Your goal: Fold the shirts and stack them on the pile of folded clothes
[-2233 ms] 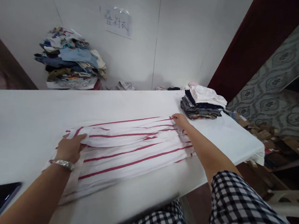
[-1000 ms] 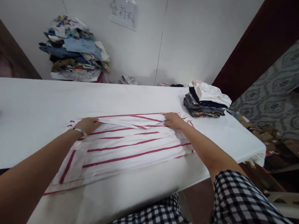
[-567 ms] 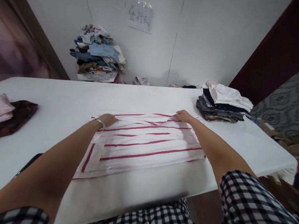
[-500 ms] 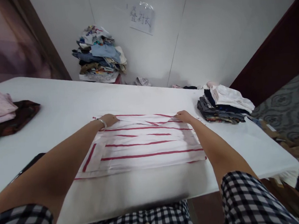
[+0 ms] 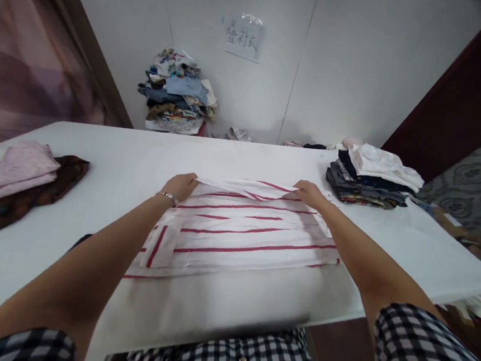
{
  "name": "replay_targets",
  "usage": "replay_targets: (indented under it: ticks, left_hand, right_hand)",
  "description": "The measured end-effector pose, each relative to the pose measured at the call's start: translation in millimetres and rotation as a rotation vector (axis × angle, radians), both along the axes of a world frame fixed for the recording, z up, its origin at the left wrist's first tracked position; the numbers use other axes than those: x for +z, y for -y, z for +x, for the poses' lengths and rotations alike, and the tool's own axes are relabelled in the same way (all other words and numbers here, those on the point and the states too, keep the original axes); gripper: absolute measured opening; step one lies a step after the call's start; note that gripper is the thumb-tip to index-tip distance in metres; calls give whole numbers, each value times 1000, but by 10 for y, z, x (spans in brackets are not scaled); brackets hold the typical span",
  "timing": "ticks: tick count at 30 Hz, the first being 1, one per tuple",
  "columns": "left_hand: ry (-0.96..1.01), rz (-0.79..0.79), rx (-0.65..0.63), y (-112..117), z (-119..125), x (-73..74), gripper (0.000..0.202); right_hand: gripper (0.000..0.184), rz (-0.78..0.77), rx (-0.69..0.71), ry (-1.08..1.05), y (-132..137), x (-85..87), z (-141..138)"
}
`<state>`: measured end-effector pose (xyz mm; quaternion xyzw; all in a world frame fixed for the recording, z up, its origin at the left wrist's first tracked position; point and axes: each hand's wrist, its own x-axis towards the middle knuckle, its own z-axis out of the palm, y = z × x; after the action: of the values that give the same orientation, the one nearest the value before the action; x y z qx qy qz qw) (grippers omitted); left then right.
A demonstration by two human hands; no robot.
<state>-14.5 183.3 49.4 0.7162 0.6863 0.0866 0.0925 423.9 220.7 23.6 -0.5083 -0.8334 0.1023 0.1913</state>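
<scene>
Head view: the left hand [image 5: 182,186] has shifted from the striped garment's [image 5: 245,239] left end to its far edge, pinching that up with the right hand [image 5: 310,194]; cloth lies on the near table [image 5: 217,303], a fold seemingly under way.

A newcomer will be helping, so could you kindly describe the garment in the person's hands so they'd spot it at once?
On the white table, near the person, the left hand and right hand hold a white garment by its far edge. Long red stripes set it apart from the tall heap and white-topped stack.
</scene>
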Motion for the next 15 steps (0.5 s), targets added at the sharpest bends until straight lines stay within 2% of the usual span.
replay_targets:
  ticks: [2,4,7,9,11,15]
  left_hand:
    - [-47,67,-16,151,-39,-4,39]
    - [-109,88,-53,325,-84,-112,37]
    - [-133,47,-132,544,-127,-364,34]
    - [-103,34,-142,624,-128,-473,35]
    - [-85,37,-110,656,-109,-485,38]
    - [-119,46,-82,696,-50,-381,39]
  right_hand:
    - [24,11,18,-44,129,60,34]
    - [23,-8,48,-22,299,30,44]
    - [23,-39,115,50,534,-143,17]
    - [23,-33,140,46,631,-251,-4]
    - [24,-13,127,8,674,-295,-12]
    - [24,33,109,5,688,-263,7]
